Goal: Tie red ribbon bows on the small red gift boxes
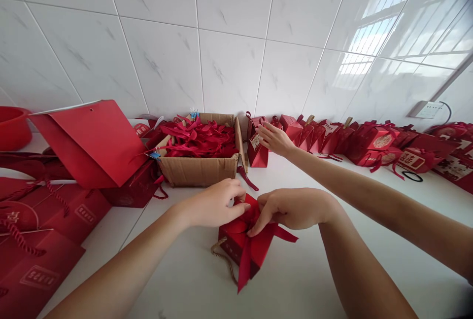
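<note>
A small red gift box (pixel 262 260) stands on the white tabletop in front of me, its top partly hidden by my hands. Red ribbon (pixel 245 265) is gathered on the box's top, and its loose tails hang over the front and right side. My left hand (pixel 219 203) has thumb and fingers closed on the ribbon from the left. From the right, my right hand (pixel 291 208) is curled with its thumb and index finger pressed on the ribbon near the centre. A twisted tan cord handle (pixel 226 258) loops out at the box's left side.
A cardboard box (pixel 201 171) of red ribbons stands behind. Red bags (pixel 48 265) with rope handles crowd the left. A row of red gift boxes (pixel 373 149) lines the wall at right. Another person's hand (pixel 275 139) reaches to a tall red box (pixel 257 154).
</note>
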Tool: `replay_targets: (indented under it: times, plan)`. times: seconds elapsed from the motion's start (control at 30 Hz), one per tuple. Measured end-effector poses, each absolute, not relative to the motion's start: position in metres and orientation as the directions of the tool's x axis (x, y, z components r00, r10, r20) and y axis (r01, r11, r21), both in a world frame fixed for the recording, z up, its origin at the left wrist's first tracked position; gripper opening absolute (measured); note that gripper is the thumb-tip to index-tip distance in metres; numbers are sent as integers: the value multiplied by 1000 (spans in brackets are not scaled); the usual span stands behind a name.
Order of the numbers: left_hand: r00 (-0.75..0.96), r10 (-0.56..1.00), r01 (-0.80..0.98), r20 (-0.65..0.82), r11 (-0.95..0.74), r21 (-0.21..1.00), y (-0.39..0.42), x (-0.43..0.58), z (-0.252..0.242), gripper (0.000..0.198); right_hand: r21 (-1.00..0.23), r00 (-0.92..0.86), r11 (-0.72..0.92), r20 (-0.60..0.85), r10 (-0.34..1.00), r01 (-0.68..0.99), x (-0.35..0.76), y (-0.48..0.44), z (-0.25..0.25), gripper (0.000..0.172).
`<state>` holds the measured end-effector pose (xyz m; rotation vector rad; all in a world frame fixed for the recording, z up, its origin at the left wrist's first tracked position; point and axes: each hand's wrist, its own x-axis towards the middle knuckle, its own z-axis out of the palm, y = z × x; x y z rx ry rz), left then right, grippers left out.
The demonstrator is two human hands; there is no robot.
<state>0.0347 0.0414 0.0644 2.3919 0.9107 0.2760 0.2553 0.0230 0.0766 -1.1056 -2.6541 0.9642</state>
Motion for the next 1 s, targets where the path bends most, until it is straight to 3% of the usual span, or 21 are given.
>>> replay_targets:
  times: [0.13,0.2,0.33,0.6,1.0]
  plan:
    - [729,684,523,2,-560,642,39,43,60,36,-569,-806,596,-230,545,566,247,8,87,61]
    - [709,705,501,-1,-503,705,39,46,56,37,-581,-792,577,-215,572,574,248,10,90,58]
    - [704,710,445,-10,-430,786,40,48,49,40,-546,-722,555,-142,677,628,252,13,93,33]
    - [673,740,451,13,-425,785,40,49,47,50,-513,-617,487,-110,779,707,249,11,95,9]
    - [651,758,413,-22,-330,849,40,53,43,47,-538,-617,488,-77,783,687,250,17,90,8]
